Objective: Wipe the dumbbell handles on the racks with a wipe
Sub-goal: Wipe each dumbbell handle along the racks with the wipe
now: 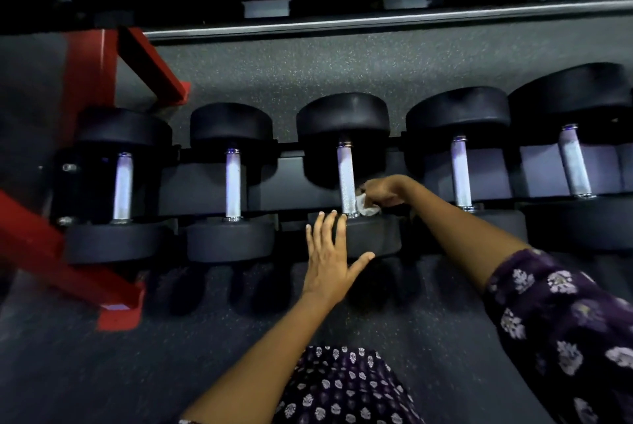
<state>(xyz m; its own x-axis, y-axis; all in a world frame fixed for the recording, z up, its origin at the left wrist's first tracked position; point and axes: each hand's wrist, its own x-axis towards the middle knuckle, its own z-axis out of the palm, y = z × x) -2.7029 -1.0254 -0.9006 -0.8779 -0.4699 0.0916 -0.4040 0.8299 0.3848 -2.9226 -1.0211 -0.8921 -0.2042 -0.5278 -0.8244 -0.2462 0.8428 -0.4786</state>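
The right hand [383, 191], at the centre of the frame, pinched a white wipe [365, 206] against the lower end of the middle dumbbell handle [346, 180]. The left hand [330, 257] lay wide and flat on the near head [371, 235] of this dumbbell. Four other dumbbells stood beside it on the rack [205, 183], which had a red frame [85, 81] at the left.

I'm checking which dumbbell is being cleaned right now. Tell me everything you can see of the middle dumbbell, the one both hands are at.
The middle dumbbell is third of five in the row on the black rack. It has two round matte black heads, rubber by the look, joined by a knurled silvery metal handle. It lies in its cradle, handle running away from the person. The right hand presses a crumpled white wipe against the handle's near right side. The left hand, fingers straight, rests on the near head.
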